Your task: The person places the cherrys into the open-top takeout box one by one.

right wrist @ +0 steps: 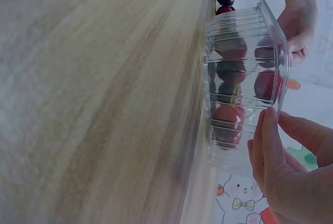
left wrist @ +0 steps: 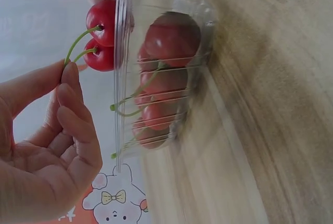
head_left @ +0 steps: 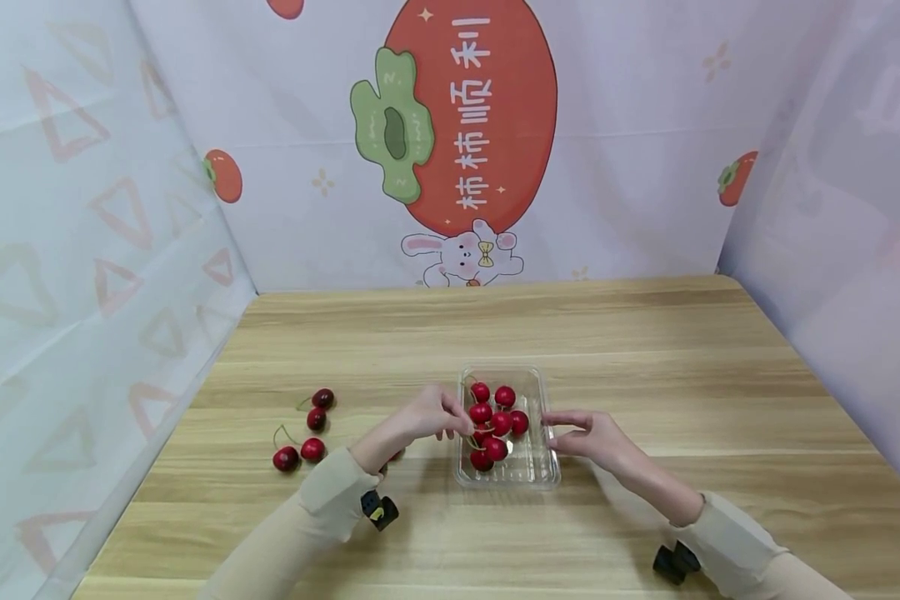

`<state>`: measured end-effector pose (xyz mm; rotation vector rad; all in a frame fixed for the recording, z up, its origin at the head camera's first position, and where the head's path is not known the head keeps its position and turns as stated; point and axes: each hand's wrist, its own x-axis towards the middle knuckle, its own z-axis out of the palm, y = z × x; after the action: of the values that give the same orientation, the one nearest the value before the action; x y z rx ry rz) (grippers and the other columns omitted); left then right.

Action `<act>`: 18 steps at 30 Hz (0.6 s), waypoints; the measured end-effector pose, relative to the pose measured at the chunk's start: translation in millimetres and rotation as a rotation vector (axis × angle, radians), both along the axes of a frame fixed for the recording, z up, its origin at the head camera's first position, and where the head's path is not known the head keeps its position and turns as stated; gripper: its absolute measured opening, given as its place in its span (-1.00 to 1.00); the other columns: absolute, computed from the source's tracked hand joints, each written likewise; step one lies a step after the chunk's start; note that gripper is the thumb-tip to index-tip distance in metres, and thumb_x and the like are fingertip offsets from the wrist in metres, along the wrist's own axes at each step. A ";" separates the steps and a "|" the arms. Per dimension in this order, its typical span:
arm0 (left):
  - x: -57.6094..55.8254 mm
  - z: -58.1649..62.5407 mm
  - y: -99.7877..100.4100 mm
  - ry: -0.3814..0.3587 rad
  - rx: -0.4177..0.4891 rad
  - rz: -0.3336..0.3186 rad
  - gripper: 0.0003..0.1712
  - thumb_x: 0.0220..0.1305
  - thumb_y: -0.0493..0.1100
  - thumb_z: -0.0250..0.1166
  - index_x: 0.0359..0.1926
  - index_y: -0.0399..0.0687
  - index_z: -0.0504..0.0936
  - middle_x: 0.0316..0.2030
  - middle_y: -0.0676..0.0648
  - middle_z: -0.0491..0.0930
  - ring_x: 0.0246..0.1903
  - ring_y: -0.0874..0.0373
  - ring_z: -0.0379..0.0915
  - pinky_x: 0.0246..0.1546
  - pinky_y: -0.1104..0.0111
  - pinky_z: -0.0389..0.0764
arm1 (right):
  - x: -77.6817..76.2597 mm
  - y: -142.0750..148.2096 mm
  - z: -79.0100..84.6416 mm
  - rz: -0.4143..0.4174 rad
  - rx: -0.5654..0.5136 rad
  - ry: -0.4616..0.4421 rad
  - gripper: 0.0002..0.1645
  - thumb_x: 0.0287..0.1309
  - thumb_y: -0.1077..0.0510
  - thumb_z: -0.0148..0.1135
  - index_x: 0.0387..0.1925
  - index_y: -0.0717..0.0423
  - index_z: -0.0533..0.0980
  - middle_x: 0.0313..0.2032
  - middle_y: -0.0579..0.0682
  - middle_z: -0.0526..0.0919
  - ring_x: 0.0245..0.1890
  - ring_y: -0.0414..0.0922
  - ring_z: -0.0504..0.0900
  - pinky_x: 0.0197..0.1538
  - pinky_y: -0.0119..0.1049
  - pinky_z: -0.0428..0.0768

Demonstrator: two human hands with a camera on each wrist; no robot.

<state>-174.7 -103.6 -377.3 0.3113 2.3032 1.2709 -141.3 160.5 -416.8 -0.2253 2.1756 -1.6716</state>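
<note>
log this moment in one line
left hand: pinches two cherries by stems; right hand: touches clear container at rim; loose cherries: on table

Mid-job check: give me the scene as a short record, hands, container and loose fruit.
Left hand: pinches two round red cherries by their green stems
Right hand: fingertips touch the clear rectangular plastic container's side
Container: sits on the wood-grain table, more cherries inside
Loose cherries: four plainly visible left of container, another partly hidden

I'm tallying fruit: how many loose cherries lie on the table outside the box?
5 visible: at left, two farther cherries and two nearer cherries; one cherry partly behind the left arm, where more may hide.
</note>
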 end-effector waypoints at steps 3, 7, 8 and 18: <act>2.2 -2.1 0.4 0.007 0.001 -0.005 -0.92 -0.06 -0.30 0.31 -0.52 -0.28 0.65 -0.56 0.00 0.61 -0.67 0.27 0.32 -0.68 0.49 0.33 | 0.1 0.0 0.2 0.001 0.001 0.001 -0.39 0.00 0.17 0.24 0.07 0.41 0.33 0.08 0.28 0.38 -0.18 -0.04 0.59 -0.03 -0.22 0.48; 4.4 -6.0 -0.4 0.011 0.011 -0.015 -0.93 -0.06 -0.32 0.30 -0.54 -0.28 0.65 -0.55 -0.02 0.61 -0.67 0.27 0.31 -0.70 0.50 0.29 | 0.0 -0.1 -0.1 0.003 0.002 0.003 -0.40 0.01 0.18 0.23 0.07 0.41 0.33 0.08 0.28 0.38 -0.17 -0.03 0.59 -0.05 -0.24 0.49; 4.8 -6.7 -0.4 0.011 0.009 -0.016 -0.93 -0.05 -0.32 0.30 -0.54 -0.29 0.65 -0.55 -0.01 0.61 -0.68 0.27 0.31 -0.71 0.51 0.29 | -0.1 -0.1 -0.2 0.002 -0.001 0.003 -0.40 0.01 0.18 0.23 0.07 0.42 0.33 0.08 0.28 0.38 -0.17 -0.03 0.59 -0.05 -0.25 0.49; 8.5 -12.8 2.1 0.046 -0.041 -0.027 -0.93 -0.08 -0.32 0.32 -0.57 -0.29 0.65 -0.62 0.03 0.58 -0.74 0.29 0.30 -0.76 0.54 0.25 | -1.2 0.6 -3.1 0.004 -0.039 -0.019 -0.39 0.01 0.21 0.22 0.07 0.47 0.30 0.08 0.32 0.36 -0.18 0.01 0.59 -0.07 -0.30 0.50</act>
<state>-166.2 -101.5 -390.1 0.3599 2.3518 1.2140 -142.5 161.1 -419.9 -0.2233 2.1291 -1.7085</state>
